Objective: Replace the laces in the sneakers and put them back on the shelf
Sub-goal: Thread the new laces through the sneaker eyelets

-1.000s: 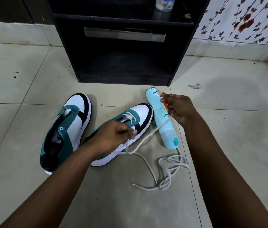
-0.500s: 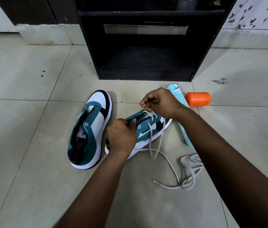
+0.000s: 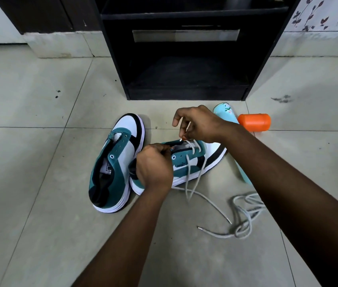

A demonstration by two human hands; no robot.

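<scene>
Two teal, white and black sneakers lie on the tiled floor. The left sneaker (image 3: 115, 162) has no lace in its eyelets. The right sneaker (image 3: 193, 162) is partly laced with a white lace (image 3: 193, 172) whose ends trail onto the floor. My left hand (image 3: 153, 164) grips the teal eyelet flap of the right sneaker. My right hand (image 3: 199, 124) hovers over the sneaker's toe end and pinches the lace tip at the eyelets. A second loose white lace (image 3: 240, 216) lies in a tangle to the right.
A black shelf unit (image 3: 184, 48) stands straight ahead with an open bottom compartment. A light teal bottle (image 3: 226, 112) lies on the floor behind my right arm, with an orange cap (image 3: 254, 122) beside it. Pale floor tiles spread to the left and right.
My right hand has come from beside the teal bottle to the laced sneaker's eyelets with the lace tip. The left hand stays on the sneaker. The camera has shifted left.
</scene>
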